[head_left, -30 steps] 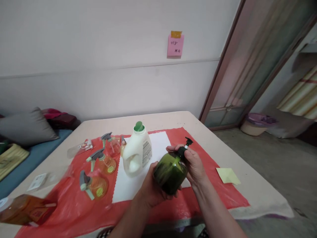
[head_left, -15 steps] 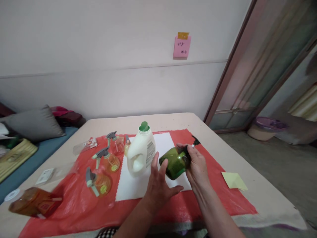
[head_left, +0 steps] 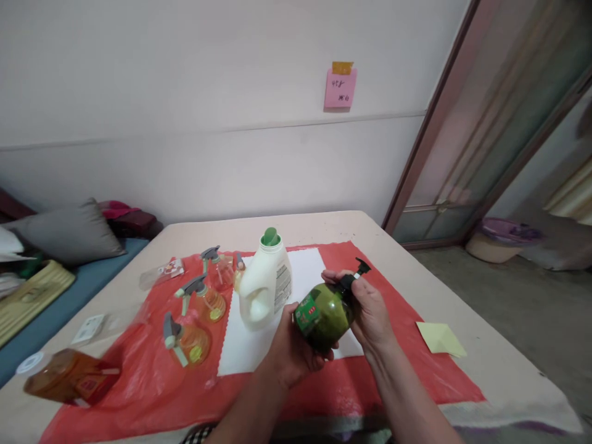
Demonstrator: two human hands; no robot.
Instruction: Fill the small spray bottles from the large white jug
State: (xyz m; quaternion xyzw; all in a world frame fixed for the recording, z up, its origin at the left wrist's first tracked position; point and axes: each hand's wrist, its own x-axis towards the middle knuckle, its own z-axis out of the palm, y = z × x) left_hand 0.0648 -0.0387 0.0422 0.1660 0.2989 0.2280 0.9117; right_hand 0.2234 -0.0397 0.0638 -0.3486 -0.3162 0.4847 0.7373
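Observation:
A green pump bottle (head_left: pixel 329 313) with a green label and a black pump head lies tilted in both hands, its pump pointing up and to the right. My left hand (head_left: pixel 296 353) is wrapped round its base from below. My right hand (head_left: pixel 370 308) grips it near the neck, fingers closed behind the pump collar. Just left of the bottle, a white jug (head_left: pixel 263 287) with a green cap or spout stands upright on a white sheet (head_left: pixel 240 364).
Several small spray bottles (head_left: pixel 213 303) stand left of the jug on red plastic sheeting (head_left: pixel 152 394). A jar of amber liquid (head_left: pixel 69 377) lies at the near left. Yellow paper notes (head_left: pixel 440 338) lie at right; a pink note (head_left: pixel 340 88) hangs on the wall.
My left hand has closed round the base of the pump bottle, having been open beside it. The bottle has turned, bringing its green label into sight.

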